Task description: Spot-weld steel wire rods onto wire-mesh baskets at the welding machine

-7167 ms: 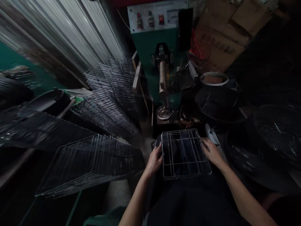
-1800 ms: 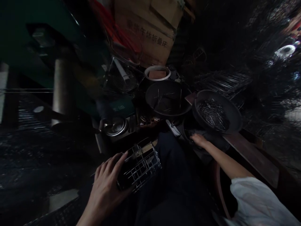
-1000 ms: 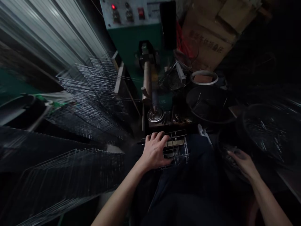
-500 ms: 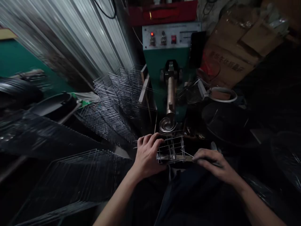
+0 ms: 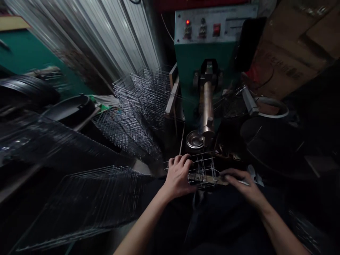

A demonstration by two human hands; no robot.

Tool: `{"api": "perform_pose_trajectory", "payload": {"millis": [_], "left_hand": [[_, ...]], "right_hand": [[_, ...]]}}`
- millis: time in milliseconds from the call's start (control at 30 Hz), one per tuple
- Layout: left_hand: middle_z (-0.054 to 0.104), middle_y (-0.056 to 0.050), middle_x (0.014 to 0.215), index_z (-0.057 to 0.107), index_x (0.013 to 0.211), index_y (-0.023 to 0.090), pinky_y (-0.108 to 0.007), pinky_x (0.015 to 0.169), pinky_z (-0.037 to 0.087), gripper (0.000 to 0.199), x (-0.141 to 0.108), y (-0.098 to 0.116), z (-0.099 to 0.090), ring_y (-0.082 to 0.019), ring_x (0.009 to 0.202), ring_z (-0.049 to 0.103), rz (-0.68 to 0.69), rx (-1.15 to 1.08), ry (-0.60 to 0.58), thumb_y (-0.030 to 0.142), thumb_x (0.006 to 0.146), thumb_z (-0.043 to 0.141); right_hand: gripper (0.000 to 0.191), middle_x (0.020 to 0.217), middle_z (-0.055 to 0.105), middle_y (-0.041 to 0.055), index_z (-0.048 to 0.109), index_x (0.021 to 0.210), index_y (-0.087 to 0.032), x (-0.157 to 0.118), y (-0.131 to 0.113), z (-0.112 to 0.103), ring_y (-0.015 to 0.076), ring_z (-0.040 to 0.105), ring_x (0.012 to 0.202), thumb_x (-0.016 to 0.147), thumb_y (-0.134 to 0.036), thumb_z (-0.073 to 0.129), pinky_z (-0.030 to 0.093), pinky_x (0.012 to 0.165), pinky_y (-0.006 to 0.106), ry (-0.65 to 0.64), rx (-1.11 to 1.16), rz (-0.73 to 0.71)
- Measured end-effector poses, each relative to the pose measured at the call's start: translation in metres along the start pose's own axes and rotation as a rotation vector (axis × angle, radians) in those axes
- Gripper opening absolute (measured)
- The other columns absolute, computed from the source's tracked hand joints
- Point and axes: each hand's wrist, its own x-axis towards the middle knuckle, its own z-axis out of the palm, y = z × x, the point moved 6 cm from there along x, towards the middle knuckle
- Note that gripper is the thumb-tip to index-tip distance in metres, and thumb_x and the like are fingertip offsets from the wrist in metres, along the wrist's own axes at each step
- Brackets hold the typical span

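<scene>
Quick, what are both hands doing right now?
Left hand: gripping the wire frame from above.
Right hand: closed, seemingly on thin metal pieces; blurred.

Text check: nothing clearly legible.
Cardboard box (image 5: 290, 49): row of characters (image 5: 282, 66), blurred. Machine panel (image 5: 209, 20): markings (image 5: 236, 23) too small to read.

On my head feed, my left hand (image 5: 178, 177) grips the left part of a wire rack (image 5: 203, 168); my right hand (image 5: 241, 182) holds a thin wire (image 5: 217, 172) at the rack's right edge. The green machine (image 5: 225, 53) shows one lit red indicator (image 5: 187, 22).
</scene>
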Motion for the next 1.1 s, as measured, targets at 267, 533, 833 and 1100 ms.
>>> {"api": "perform_pose_trajectory", "payload": {"millis": [267, 533, 833, 1100], "left_hand": [[0.054, -0.015, 0.138, 0.052, 0.114, 0.022, -0.056, 0.097, 0.036, 0.08, 0.003, 0.036, 0.023, -0.038, 0.117, 0.047, 0.098, -0.071, -0.109, 0.049, 0.048, 0.088], [0.043, -0.019, 0.146, 0.04, 0.136, 0.02, -0.054, 0.112, 0.028, 0.099, -0.016, 0.025, 0.027, -0.039, 0.137, 0.036, 0.126, -0.159, -0.1, 0.046, 0.053, 0.088], [0.048, -0.014, 0.136, 0.04, 0.124, 0.024, -0.054, 0.108, 0.03, 0.084, -0.028, 0.009, 0.032, -0.037, 0.126, 0.043, -0.024, -0.331, 0.115, 0.034, 0.05, 0.079], [0.046, -0.014, 0.136, 0.036, 0.117, 0.025, -0.056, 0.108, 0.031, 0.081, -0.01, 0.007, 0.016, -0.035, 0.125, 0.041, 0.034, -0.395, 0.224, 0.027, 0.048, 0.078]], "right_hand": [[0.023, 0.096, 0.074, 0.0035, 0.075, 0.105, -0.026, -0.02, -0.036, 0.018, 0.0208, 0.069, 0.09, 0.099, -0.04, 0.058, 0.054, 0.085, 0.033, -0.266, -0.121, 0.016], [0.019, 0.103, 0.071, 0.0049, 0.069, 0.109, -0.024, -0.032, -0.032, 0.03, 0.0202, 0.065, 0.099, 0.102, -0.029, 0.052, 0.053, 0.089, 0.034, -0.216, -0.365, -0.182], [0.025, 0.103, 0.071, 0.0098, 0.066, 0.118, -0.018, -0.023, -0.025, 0.06, 0.0248, 0.063, 0.094, 0.099, -0.015, 0.049, 0.052, 0.094, 0.049, -0.187, -0.78, -0.459], [0.045, 0.121, 0.069, 0.0137, 0.058, 0.135, -0.009, -0.019, -0.023, 0.069, 0.0332, 0.055, 0.108, 0.093, -0.002, 0.043, 0.051, 0.087, 0.048, -0.117, -1.125, -0.618]]}}
